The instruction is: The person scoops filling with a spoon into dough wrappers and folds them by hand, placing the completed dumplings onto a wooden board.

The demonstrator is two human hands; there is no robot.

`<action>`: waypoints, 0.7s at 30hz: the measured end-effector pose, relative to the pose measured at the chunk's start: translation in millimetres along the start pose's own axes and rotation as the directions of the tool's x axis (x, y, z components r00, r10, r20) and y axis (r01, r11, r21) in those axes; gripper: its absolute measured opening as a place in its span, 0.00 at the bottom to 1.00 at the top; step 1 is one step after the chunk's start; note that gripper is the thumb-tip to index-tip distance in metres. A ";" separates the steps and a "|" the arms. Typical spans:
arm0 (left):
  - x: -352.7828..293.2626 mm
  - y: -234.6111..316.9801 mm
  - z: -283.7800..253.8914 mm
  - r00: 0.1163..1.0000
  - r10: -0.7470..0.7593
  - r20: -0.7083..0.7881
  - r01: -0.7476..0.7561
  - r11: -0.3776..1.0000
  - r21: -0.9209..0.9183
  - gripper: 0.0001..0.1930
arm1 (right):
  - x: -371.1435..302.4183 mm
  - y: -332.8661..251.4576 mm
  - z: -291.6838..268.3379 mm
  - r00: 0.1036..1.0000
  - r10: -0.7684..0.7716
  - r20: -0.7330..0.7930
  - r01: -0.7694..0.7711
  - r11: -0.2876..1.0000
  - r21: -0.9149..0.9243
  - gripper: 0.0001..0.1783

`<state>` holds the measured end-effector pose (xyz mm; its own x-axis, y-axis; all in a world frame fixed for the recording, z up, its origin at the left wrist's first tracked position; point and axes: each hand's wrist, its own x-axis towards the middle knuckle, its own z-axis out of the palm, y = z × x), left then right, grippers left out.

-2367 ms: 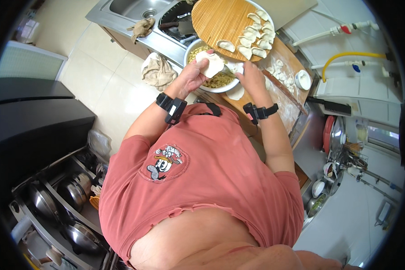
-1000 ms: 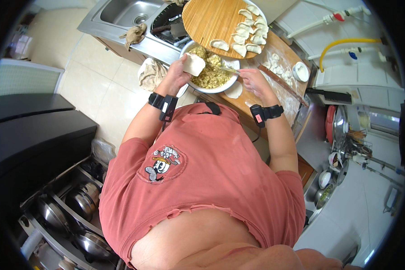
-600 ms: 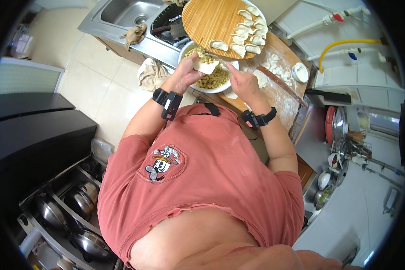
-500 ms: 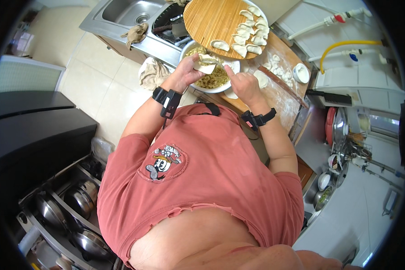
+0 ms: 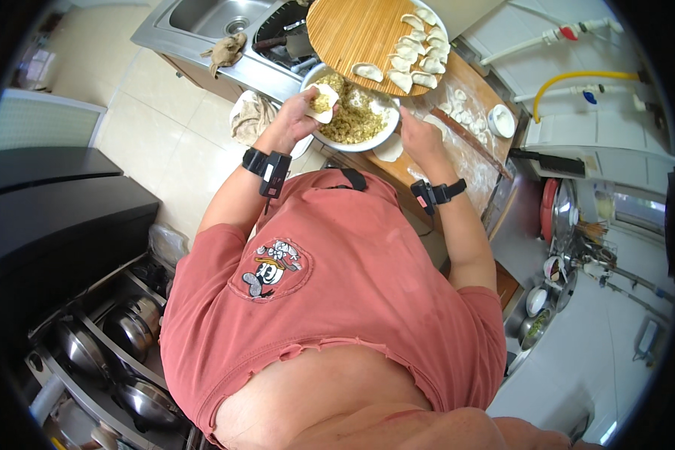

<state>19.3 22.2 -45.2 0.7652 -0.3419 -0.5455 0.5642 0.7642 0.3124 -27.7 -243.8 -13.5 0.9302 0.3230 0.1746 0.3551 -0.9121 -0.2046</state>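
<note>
My left hand (image 5: 298,120) is closed on the edge of a round white dumpling wrapper (image 5: 323,115), which lies spread with a small mound of greenish-yellow filling on it. It is held over the left side of a white bowl (image 5: 392,129) of chopped filling (image 5: 355,124). At the bowl's right rim, my right hand (image 5: 421,139) has its fingers closed, seemingly gripping the rim; the fingertips are partly hidden. Just behind the bowl, a round bamboo board (image 5: 349,37) carries several folded dumplings (image 5: 406,52). A flat wrapper (image 5: 388,148) rests by the bowl's near right side.
To the right, a floured wooden board (image 5: 466,169) bears a rolling pin (image 5: 469,141), dough pieces (image 5: 461,105) and a small white bowl (image 5: 501,120). A steel sink (image 5: 221,19) and a brown cloth (image 5: 225,52) are at the far left. A knife (image 5: 551,161) sits farther right.
The wrapper in my left hand has gone from tilted and partly folded to spread, and moved slightly left. My right hand has moved right, from over the bowl to its rim.
</note>
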 end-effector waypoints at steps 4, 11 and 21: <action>-7.9 8.6 -9.3 0.996 0.076 -0.044 -0.076 0.997 -0.007 0.19 | 26.0 -19.9 11.3 0.965 0.151 0.213 -0.107 0.973 -0.205 0.12; -23.0 19.5 -28.3 0.987 0.159 -0.037 -0.159 0.987 0.013 0.19 | 44.1 -37.3 11.8 0.887 0.202 0.415 -0.161 0.978 -0.131 0.13; -21.3 9.6 -14.7 0.990 0.126 -0.067 -0.126 0.992 0.003 0.18 | 31.5 2.9 11.0 0.797 0.346 0.494 -0.599 0.550 0.582 0.15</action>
<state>3.9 44.9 -42.0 0.8075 -0.2056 -0.5529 0.4642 0.7998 0.3806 3.6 -233.5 -19.2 0.9107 0.0663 -0.4077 -0.3080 -0.5485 -0.7773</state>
